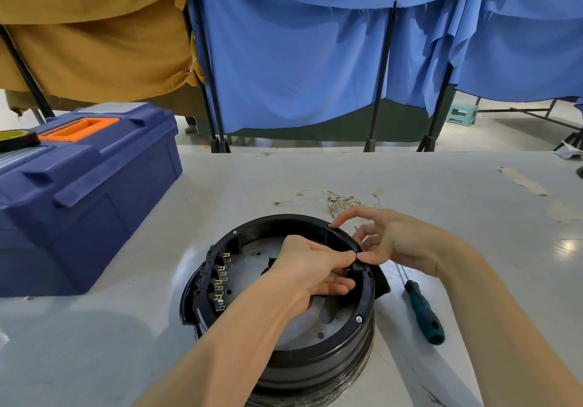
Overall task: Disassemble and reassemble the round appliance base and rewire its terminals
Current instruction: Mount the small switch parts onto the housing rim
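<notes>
— Whereabouts of the round appliance base?
— Standing on the grey table, centre front, open side up, between the two forearms
— Inside?
— Along the left inner wall, a row of brass terminals in a black block; below, a grey metal plate
— Left hand?
— Reaching into the base from the left; thumb and forefinger pinching a small black part at the right rim, remaining fingers curled lower down inside
— Right hand?
— Outside the rim, thumb tip on the same black part, seemingly nipping it against a curled finger, touching the left fingertips; forefinger stretched out over the rim
— Around the base?
— Just right, flat on the table, a screwdriver with green-and-black handle. Beyond, a loose tangle of thin wires with brass ends. Far left, a blue toolbox with orange handle, a roll of tape on its lid. Behind the table, blue cloth and mustard cloth hung on black poles
</notes>
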Demonstrator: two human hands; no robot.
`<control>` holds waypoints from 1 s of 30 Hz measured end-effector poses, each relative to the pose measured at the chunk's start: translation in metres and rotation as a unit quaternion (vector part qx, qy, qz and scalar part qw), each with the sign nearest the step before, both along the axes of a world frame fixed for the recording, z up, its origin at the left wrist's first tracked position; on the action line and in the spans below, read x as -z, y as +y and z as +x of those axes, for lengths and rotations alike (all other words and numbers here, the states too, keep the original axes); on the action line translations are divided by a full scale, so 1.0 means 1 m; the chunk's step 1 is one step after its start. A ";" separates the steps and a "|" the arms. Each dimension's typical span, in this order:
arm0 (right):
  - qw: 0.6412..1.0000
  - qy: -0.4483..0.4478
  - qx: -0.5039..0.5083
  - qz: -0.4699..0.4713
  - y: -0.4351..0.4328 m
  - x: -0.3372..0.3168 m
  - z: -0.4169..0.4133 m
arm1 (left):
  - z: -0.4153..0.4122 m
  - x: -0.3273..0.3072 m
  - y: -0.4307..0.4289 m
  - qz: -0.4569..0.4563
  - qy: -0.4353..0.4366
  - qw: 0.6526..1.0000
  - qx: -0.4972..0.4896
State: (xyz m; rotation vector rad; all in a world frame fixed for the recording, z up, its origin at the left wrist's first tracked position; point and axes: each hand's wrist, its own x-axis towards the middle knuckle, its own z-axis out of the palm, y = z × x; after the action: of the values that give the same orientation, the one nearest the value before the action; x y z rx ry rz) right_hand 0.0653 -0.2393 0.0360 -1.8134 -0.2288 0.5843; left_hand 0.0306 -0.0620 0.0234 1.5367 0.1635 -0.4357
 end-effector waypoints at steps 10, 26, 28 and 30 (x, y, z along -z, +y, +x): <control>0.997 0.012 0.074 -0.024 0.008 0.005 0.009 | 0.009 0.004 0.000 -0.018 0.024 1.000 0.004; 0.998 -0.027 0.018 -0.046 -0.017 -0.004 0.000 | 0.003 0.001 0.007 -0.040 0.022 0.999 -0.011; 0.998 -0.023 0.003 -0.061 -0.017 -0.004 -0.001 | 0.003 0.001 0.007 -0.036 0.014 0.999 -0.009; 0.997 -0.025 0.000 -0.067 -0.016 -0.004 -0.002 | 0.002 0.001 0.006 -0.031 0.008 0.999 -0.002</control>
State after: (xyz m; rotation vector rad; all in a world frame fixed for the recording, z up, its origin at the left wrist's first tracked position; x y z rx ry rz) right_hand 0.0637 -0.2554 0.0397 -1.9596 -0.2282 0.5666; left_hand 0.0330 -0.0559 0.0227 1.4730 0.1642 -0.4452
